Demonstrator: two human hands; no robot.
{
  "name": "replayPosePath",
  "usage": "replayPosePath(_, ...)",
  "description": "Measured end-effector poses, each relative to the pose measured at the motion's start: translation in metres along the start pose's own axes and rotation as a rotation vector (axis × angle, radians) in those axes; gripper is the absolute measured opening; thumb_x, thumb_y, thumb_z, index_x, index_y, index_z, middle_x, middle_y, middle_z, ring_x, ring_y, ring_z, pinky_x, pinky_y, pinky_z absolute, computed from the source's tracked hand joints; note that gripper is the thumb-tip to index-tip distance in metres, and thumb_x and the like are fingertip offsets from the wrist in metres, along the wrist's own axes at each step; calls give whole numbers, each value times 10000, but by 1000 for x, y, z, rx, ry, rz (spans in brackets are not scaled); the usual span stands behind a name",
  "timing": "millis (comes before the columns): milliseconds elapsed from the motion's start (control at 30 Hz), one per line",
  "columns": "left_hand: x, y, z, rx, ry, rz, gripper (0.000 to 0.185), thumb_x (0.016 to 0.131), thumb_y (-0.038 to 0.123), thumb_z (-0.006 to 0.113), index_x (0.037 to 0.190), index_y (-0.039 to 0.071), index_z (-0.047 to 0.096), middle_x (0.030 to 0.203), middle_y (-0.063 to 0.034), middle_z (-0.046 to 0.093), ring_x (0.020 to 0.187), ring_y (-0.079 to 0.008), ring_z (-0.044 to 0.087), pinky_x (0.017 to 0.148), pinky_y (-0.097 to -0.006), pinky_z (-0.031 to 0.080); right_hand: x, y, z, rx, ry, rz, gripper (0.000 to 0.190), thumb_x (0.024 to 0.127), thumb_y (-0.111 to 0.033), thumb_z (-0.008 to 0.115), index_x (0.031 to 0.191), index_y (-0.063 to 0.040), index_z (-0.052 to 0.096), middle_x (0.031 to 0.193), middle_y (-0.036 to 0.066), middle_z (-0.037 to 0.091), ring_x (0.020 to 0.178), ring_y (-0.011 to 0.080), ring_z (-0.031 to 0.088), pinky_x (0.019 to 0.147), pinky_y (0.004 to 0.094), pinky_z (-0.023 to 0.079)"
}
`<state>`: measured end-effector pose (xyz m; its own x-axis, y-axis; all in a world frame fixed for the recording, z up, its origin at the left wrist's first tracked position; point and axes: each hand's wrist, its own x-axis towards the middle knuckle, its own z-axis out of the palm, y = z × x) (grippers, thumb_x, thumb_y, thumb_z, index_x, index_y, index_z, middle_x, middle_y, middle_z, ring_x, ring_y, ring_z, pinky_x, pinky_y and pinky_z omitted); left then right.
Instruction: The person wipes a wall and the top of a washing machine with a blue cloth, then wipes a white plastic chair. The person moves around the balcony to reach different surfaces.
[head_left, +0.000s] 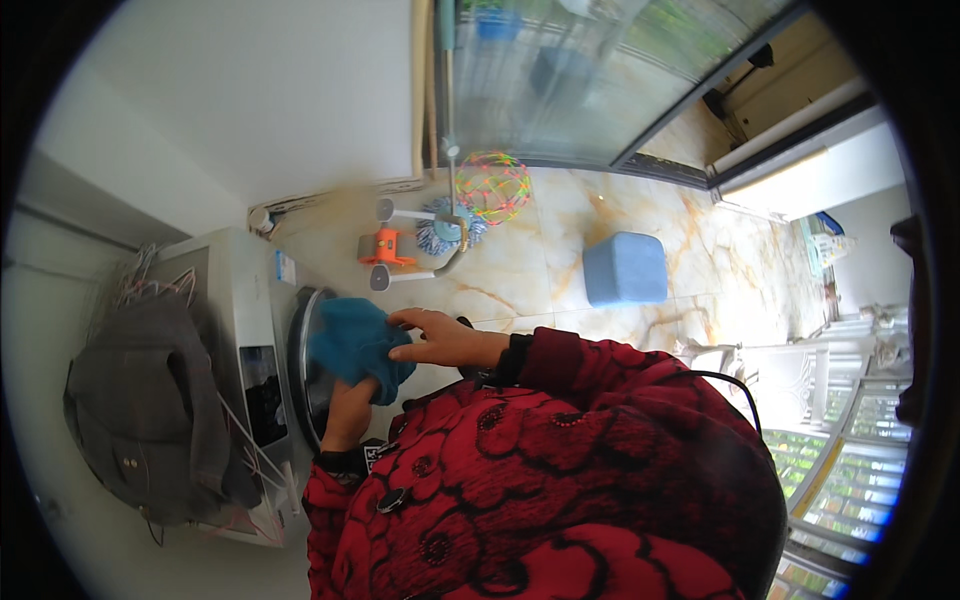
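Observation:
A teal-blue cloth hangs bunched between my two hands, in front of a front-loading washing machine. My left hand grips its lower edge from below, with the fingers partly hidden by the fabric. At the cloth's right side, my right hand has its thumb and a fingertip on the material. The machine's round, dark-rimmed door is just left of the cloth, which covers part of it.
A grey garment and wire hangers lie on the machine. Beyond my hands are a mop, an orange device with white arms, a multicoloured lattice ball and a blue stool. A glass sliding door stands behind.

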<state>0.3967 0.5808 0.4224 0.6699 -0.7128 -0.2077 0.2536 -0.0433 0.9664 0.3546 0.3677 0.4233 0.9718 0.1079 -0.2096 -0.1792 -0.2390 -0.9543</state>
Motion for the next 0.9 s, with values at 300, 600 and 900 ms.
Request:
replayPosePath(300,59,9,32,6,-98,-249,391,811,88,527,1197,24,536,1134,-38,563,1000,-130,526,827,-246,421,-8,28,-60,575,-125,213,871,753,-328,735,1388,30,259,1333,165,431,1223,241,417,1021,344,345)
replayPosePath(600,134,2,48,259,-217,-178,259,738,15,553,979,43,642,1026,-174,622,966,-341,592,806,-364,463,-11,53,-131,583,-107,257,521,755,-259,744,1155,19,561,1047,74,634,958,156,584,875,292,461)
replayPosePath(900,180,-33,43,59,-166,-321,274,764,18,519,1017,-31,612,970,-101,651,883,-199,622,770,-293,475,-4,88,-156,469,85,288,446,761,-260,736,1099,1,607,994,57,656,914,135,600,823,267,477)
